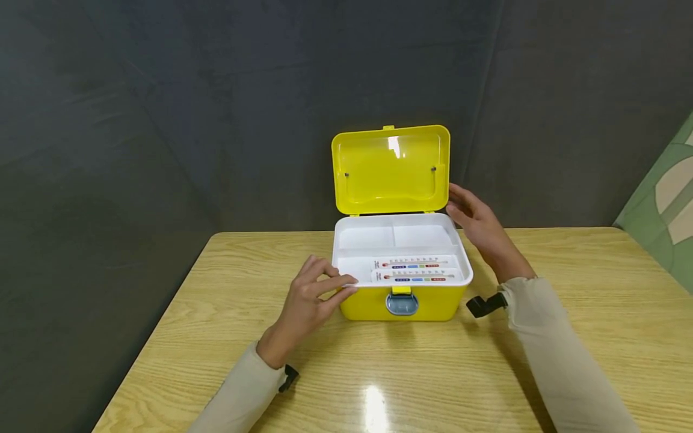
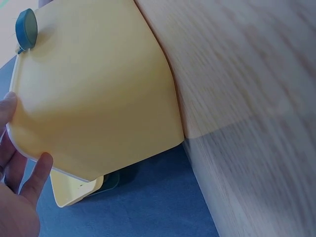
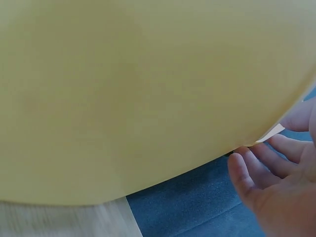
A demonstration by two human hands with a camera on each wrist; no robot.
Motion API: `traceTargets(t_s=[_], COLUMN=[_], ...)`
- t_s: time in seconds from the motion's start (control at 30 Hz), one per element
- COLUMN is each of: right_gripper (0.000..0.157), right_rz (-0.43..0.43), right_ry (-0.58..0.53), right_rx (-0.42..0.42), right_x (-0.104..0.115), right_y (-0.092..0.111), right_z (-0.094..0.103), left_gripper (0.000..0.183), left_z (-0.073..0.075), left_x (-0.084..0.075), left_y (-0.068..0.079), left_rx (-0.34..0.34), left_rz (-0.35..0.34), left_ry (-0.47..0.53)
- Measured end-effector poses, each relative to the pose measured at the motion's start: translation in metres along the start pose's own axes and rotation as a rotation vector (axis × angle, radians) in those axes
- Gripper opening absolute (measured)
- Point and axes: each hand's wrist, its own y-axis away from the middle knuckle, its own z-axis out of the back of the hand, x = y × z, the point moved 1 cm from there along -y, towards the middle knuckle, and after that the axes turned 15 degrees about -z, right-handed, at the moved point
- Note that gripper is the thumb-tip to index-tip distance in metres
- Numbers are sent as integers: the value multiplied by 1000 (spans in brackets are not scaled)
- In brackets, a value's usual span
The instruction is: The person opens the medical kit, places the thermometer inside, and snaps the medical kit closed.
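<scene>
A yellow storage box [image 1: 363, 307] stands with its yellow lid [image 1: 390, 165] raised upright behind it. Its white inner tray [image 1: 365, 237] has divided compartments, and two flat thermometers [image 1: 414, 263] lie side by side in the front one. At the front left corner, my left hand [image 1: 314, 288] grips the rim between thumb and fingers; the left wrist view shows it around the box corner. My right hand [image 1: 482, 225] is by the back right corner, loosely bent fingers touching the lid's lower right edge. Some of its fingertips are hidden behind the lid.
A wooden table [image 1: 216, 319] carries the box near its back edge. Dark cloth [image 1: 243, 120] hangs directly behind. A grey-blue latch [image 1: 402, 304] hangs on the box front. Green patterned fabric [image 1: 666, 204] is at the far right.
</scene>
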Motion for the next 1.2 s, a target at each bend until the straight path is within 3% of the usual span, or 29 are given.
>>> traceTargets(t_s=[0.57,0.93,1.2], right_gripper=[59,56,50], right_rz=[64,118,138], right_ry=[-61,-159,-146], right_rx=[16,44,17], right_x=[-1,0,1], right_y=[3,1,2], right_z=[6,2,3], left_gripper=[15,13,12], left_z=[-3,-3,-5], left_x=[4,5,6], left_y=[1,1,2], left_rx=[-3,2,-6], left_rz=[-6,-1,-1], left_ry=[-5,-17,-16])
